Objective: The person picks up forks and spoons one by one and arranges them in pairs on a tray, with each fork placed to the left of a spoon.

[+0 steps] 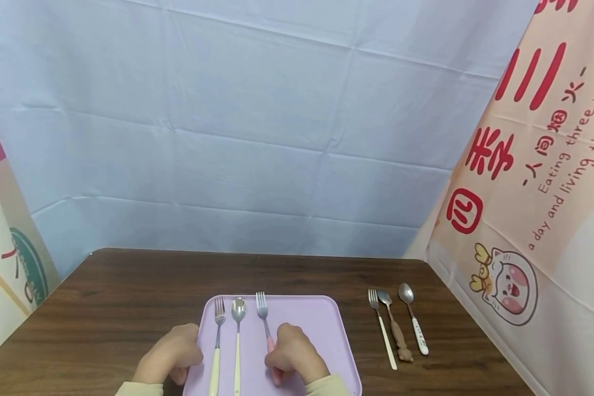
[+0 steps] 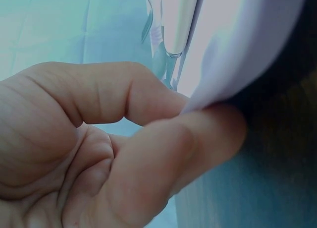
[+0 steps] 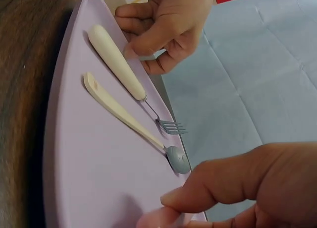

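Observation:
A lilac tray [image 1: 322, 330] lies on the table, and my left hand [image 1: 175, 352] pinches its left rim between thumb and finger, as the left wrist view shows close up. Inside the tray, a cream-handled fork [image 1: 215, 366] lies nearest that hand, with a cream-handled spoon [image 1: 237, 352] beside it. My right hand [image 1: 297, 355] pinches the pink handle of a third piece, a fork [image 1: 262, 308] whose tines point to the tray's far edge. The fingers hide much of that handle. In the right wrist view, the right hand [image 3: 247, 183] is at the lower right.
To the right of the tray, on the dark wood table [image 1: 143, 286], lie a white-handled fork [image 1: 383, 330], a spoon with a brown carved handle [image 1: 396, 327] and a spoon with a white patterned handle [image 1: 414, 319]. A pale blue cloth [image 1: 257, 137] hangs behind.

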{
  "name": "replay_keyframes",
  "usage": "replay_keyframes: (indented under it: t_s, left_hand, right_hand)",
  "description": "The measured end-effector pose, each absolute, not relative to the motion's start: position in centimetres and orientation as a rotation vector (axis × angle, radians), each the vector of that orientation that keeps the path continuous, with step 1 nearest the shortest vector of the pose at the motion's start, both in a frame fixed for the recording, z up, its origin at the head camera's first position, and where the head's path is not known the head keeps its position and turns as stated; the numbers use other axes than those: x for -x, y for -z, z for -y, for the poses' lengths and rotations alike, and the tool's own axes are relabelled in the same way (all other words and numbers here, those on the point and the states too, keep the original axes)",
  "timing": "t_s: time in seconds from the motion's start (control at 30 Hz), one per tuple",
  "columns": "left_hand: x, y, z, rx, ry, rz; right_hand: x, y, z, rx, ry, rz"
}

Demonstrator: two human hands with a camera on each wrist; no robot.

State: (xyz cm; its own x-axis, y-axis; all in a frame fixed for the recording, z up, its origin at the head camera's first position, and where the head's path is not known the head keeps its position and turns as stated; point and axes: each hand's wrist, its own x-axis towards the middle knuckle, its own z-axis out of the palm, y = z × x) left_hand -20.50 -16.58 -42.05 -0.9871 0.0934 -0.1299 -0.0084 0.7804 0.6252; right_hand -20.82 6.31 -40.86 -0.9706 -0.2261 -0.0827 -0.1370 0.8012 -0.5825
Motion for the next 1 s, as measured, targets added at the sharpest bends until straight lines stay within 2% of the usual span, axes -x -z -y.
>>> replay_keyframes:
  t_s: [1.0]
  left_hand:
    - [20.2,41.6,16.5,-0.075,-1.024,-2.801]
  right_hand:
    - [20.1,41.2,-4.8,0.267,0.932,-2.785]
